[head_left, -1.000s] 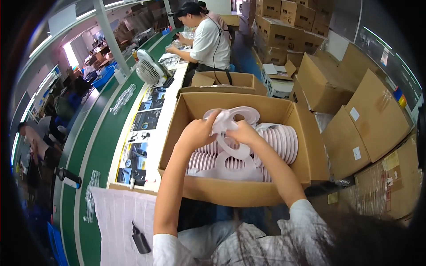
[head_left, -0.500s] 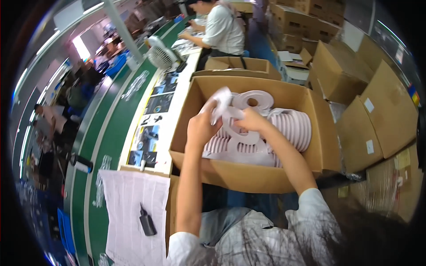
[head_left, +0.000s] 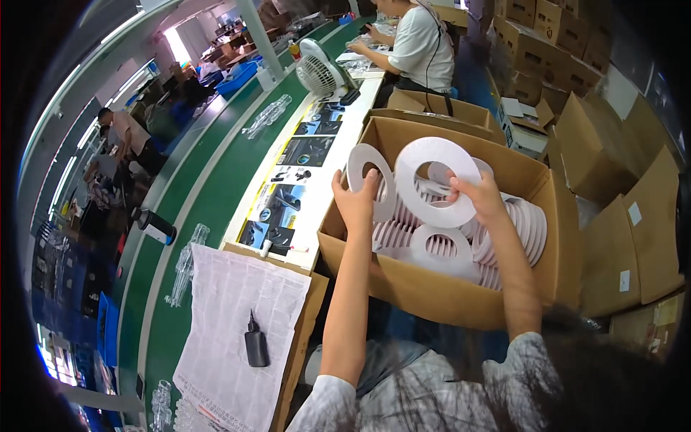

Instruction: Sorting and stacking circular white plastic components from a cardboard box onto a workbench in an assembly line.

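White flat rings, each with a round hole, are in both hands above an open cardboard box. My left hand grips one ring by its lower left edge, and that ring stands tilted, seen partly edge-on. With fingers and thumb at the rim, my right hand holds a second ring, its broad face turned toward me. The two rings are apart. Below them, the box holds rows of stacked white rings, and one loose ring leans near the front wall.
Left of the box runs a white ledge with printed cards and a fan. A black dropper bottle lies on a white sheet. Beyond is a green conveyor. Cartons stand right; a co-worker sits ahead.
My hands have moved apart, and the rings that overlapped between them are now separate, one in each hand. The whole view has shifted, so the box appears farther right.
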{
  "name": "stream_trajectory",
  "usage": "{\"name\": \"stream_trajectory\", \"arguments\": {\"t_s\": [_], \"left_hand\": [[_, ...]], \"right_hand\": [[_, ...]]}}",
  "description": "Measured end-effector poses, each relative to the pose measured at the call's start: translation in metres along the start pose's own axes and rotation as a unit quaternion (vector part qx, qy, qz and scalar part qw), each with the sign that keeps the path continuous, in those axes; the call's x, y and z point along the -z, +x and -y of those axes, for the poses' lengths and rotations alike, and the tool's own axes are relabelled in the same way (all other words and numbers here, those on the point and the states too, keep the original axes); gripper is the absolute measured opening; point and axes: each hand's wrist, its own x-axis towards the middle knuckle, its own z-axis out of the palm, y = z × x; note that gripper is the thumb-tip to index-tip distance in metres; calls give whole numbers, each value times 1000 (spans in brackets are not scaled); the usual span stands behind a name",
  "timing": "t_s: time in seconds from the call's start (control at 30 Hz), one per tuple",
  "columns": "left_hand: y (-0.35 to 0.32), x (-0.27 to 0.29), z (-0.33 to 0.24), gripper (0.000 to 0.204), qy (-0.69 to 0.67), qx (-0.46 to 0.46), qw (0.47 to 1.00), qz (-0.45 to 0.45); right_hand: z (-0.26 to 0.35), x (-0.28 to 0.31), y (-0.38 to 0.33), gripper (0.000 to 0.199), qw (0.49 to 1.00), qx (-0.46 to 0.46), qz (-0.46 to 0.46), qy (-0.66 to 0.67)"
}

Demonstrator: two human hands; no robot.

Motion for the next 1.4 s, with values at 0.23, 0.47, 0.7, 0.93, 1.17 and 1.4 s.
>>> {"name": "stream_trajectory", "arguments": {"t_s": [0.23,0.47,0.7,0.93,1.17,1.4], "left_hand": [[7,6,21,72,-172,135,962,162],[9,9,20,69,-234,282,899,238],[-4,8,-12,73,44,57,975,209],[40,81,-103,87,431,-167,886,-31],[95,241,-159,90,486,-138,843,-186],[109,351,-149,96,520,-69,797,-300]], "right_hand": [[-19,-25,5,35,994,51,-39,84],[-53,-40,23,51,967,163,-196,-18],[-46,-46,17,42,993,-3,-115,-4],[1,-175,65,45,992,122,18,-27],[-35,-317,111,59,975,-116,164,98],[-115,-352,81,34,864,308,188,-351]]}}
